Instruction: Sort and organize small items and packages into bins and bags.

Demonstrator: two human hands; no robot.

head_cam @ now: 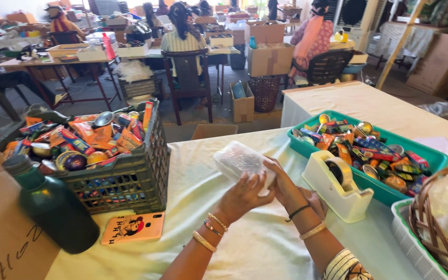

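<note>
**Both hands closed around a clear packet over the table**

The work in hand looked like wrapping or sealing: the left hand (pixel 242 194) and the right hand (pixel 286 186) together held a clear packet (pixel 239 159) just above the pale tablecloth (pixel 203 192), near the middle of the table. What lay inside the packet could not be made out through the crinkled film.

The left hand's fingers (pixel 255 181) were spread and pressed flat against the packet's near side. The right hand cupped its right end, fingers curled onto it; how tightly could not be told. Neither hand was empty or apart from it.

As a judgement, the next move called for one hand to keep the film pinched shut while the other freed itself; the tape dispenser (pixel 340 186) stood just right of the hands, within easy reach.

Behind the dispenser sat a green tray (pixel 307 150) of small colourful goods. To the left stood a dark crate (pixel 146 176) filled likewise, with a phone (pixel 133 227) and a green bottle (pixel 53 207) near it. A wicker basket (pixel 431 228) stood at the near right.
</note>
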